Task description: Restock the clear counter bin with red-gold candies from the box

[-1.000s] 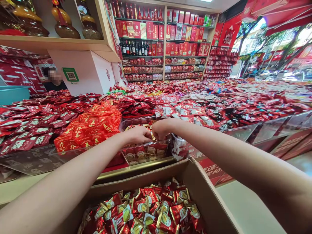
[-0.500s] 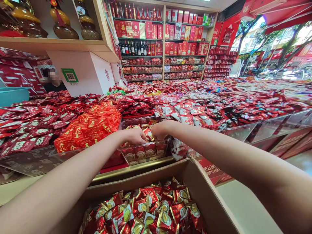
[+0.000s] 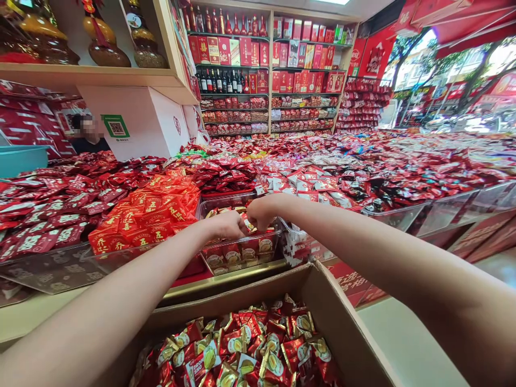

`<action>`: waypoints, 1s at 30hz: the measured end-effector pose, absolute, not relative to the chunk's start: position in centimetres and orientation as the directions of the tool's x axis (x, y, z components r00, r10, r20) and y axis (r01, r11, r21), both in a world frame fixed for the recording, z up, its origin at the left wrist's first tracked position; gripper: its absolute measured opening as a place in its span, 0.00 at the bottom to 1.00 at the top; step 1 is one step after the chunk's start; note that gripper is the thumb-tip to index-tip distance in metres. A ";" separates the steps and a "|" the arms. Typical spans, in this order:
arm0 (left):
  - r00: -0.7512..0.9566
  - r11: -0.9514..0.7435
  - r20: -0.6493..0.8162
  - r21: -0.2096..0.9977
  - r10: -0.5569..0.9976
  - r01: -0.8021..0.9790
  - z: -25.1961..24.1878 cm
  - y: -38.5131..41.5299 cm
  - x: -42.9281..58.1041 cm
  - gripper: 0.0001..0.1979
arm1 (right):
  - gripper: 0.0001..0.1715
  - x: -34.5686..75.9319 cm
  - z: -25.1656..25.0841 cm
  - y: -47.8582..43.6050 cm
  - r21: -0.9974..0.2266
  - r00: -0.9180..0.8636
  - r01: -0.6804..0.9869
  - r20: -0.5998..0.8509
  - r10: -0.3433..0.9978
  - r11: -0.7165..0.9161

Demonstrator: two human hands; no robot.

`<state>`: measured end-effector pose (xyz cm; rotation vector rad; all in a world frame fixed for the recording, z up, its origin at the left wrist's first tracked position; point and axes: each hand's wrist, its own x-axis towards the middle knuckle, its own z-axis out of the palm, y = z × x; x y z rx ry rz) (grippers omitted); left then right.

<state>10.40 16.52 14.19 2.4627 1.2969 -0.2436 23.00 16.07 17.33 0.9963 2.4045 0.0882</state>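
Observation:
Both my arms reach forward over a cardboard box [image 3: 346, 333] filled with red and gold wrapped candies [image 3: 250, 349]. My left hand [image 3: 228, 224] and my right hand [image 3: 262, 212] meet, fingers curled, inside a clear plastic bin [image 3: 242, 252] on the counter that holds the same kind of wrapped candies. Each hand is closed among the candies; what each grips is hidden by the knuckles. To the left of the bin lies a pile of bright red packets [image 3: 149, 215].
The counter is covered with heaps of red sweets in clear bins [image 3: 403, 215]. Shelves of red boxes and bottles [image 3: 266, 70] stand at the back. A person [image 3: 88, 134] sits behind the counter at far left, next to a white box with a QR code [image 3: 116, 128].
Both hands have stayed in the clear bin, shifting slightly; my right hand has lifted a little and the candies in the bin have been stirred.

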 end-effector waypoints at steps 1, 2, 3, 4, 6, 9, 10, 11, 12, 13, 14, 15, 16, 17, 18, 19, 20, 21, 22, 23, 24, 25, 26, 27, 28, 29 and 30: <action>0.555 -0.505 -0.318 0.232 0.768 0.831 14.2 16.4 10.3 0.07 | 0.17 23.1 17.3 16.1 0.234 -0.583 0.652 -0.452 0.675 0.721; 0.545 -0.488 -0.333 0.245 0.769 0.838 14.2 16.4 10.3 0.07 | 0.16 23.2 17.2 16.1 0.212 -0.579 0.664 -0.459 0.673 0.717; 0.537 -0.471 -0.347 0.259 0.769 0.843 14.1 16.4 10.2 0.07 | 0.16 23.3 17.1 16.2 0.193 -0.576 0.674 -0.468 0.671 0.713; 0.529 -0.455 -0.360 0.272 0.769 0.848 14.1 16.4 10.2 0.07 | 0.15 23.3 16.9 16.2 0.176 -0.573 0.681 -0.476 0.667 0.711; 0.514 -0.429 -0.379 0.291 0.769 0.855 13.9 16.5 10.2 0.07 | 0.15 23.3 16.7 16.4 0.154 -0.568 0.691 -0.490 0.662 0.706; 0.491 -0.401 -0.380 0.294 0.784 0.868 13.6 16.7 10.1 0.08 | 0.15 23.2 16.4 16.6 0.156 -0.567 0.698 -0.477 0.672 0.699; 0.483 -0.393 -0.377 0.293 0.790 0.872 13.5 16.7 10.1 0.08 | 0.15 23.2 16.3 16.7 0.158 -0.566 0.701 -0.470 0.677 0.695; 0.478 -0.387 -0.374 0.296 0.794 0.874 13.5 16.6 10.0 0.08 | 0.15 23.2 16.3 16.7 0.160 -0.565 0.704 -0.464 0.683 0.692; 0.479 -0.383 -0.376 0.302 0.794 0.873 13.5 16.5 10.0 0.08 | 0.15 23.3 16.3 16.7 0.159 -0.566 0.706 -0.459 0.685 0.690; 0.486 -0.385 -0.379 0.313 0.787 0.868 13.6 16.4 9.9 0.08 | 0.15 23.4 16.3 16.7 0.153 -0.570 0.706 -0.456 0.684 0.691; 0.501 -0.393 -0.383 0.327 0.776 0.859 13.6 16.3 9.9 0.08 | 0.15 23.4 16.4 16.6 0.145 -0.576 0.705 -0.455 0.679 0.695; 0.521 -0.407 -0.384 0.343 0.762 0.847 13.7 16.2 9.9 0.08 | 0.15 23.5 16.4 16.6 0.138 -0.582 0.702 -0.454 0.675 0.698; 0.546 -0.426 -0.381 0.356 0.747 0.832 13.8 16.2 9.8 0.08 | 0.15 23.5 16.5 16.5 0.132 -0.586 0.699 -0.456 0.670 0.702; 0.570 -0.448 -0.374 0.367 0.731 0.815 13.9 16.2 9.9 0.08 | 0.15 23.5 16.6 16.4 0.131 -0.587 0.698 -0.459 0.667 0.704; 0.593 -0.472 -0.366 0.372 0.717 0.800 14.0 16.2 9.9 0.08 | 0.16 23.5 16.6 16.3 0.133 -0.584 0.698 -0.464 0.667 0.704; 0.612 -0.494 -0.357 0.372 0.706 0.786 14.1 16.3 10.0 0.07 | 0.16 23.5 16.6 16.3 0.140 -0.580 0.697 -0.467 0.667 0.703; 0.628 -0.515 -0.348 0.368 0.696 0.775 14.1 16.5 10.1 0.07 | 0.16 23.4 16.6 16.2 0.150 -0.573 0.697 -0.472 0.670 0.702; 0.640 -0.533 -0.340 0.361 0.689 0.765 14.1 16.6 10.1 0.06 | 0.16 23.4 16.5 16.2 0.159 -0.568 0.695 -0.477 0.671 0.701; 0.650 -0.548 -0.333 0.354 0.683 0.758 14.1 16.7 10.2 0.06 | 0.16 23.4 16.5 16.2 0.165 -0.564 0.693 -0.483 0.670 0.702; 0.658 -0.561 -0.326 0.347 0.679 0.751 14.1 16.8 10.2 0.05 | 0.17 23.3 16.4 16.2 0.166 -0.563 0.688 -0.490 0.665 0.706; 0.665 -0.571 -0.320 0.343 0.675 0.746 14.1 16.8 10.2 0.05 | 0.17 23.3 16.3 16.2 0.163 -0.566 0.684 -0.497 0.658 0.711; 0.671 -0.580 -0.314 0.340 0.672 0.740 14.1 16.7 10.2 0.05 | 0.18 23.3 16.3 16.3 0.159 -0.567 0.682 -0.501 0.654 0.713; 0.676 -0.586 -0.308 0.340 0.670 0.736 14.1 16.7 10.2 0.05 | 0.18 23.4 16.2 16.3 0.158 -0.566 0.684 -0.501 0.655 0.712; 0.679 -0.590 -0.299 0.341 0.670 0.732 14.0 16.6 10.1 0.05 | 0.19 23.4 16.2 16.3 0.159 -0.564 0.689 -0.497 0.660 0.707; 0.680 -0.591 -0.291 0.341 0.673 0.731 14.0 16.4 10.0 0.06 | 0.19 23.4 16.2 16.4 0.162 -0.559 0.694 -0.494 0.666 0.702; 0.677 -0.590 -0.281 0.339 0.680 0.733 13.9 16.3 9.9 0.07 | 0.19 23.4 16.2 16.5 0.162 -0.557 0.697 -0.492 0.669 0.699; 0.671 -0.586 -0.273 0.335 0.689 0.738 13.8 16.3 9.8 0.07 | 0.19 23.4 16.2 16.6 0.159 -0.556 0.697 -0.495 0.667 0.699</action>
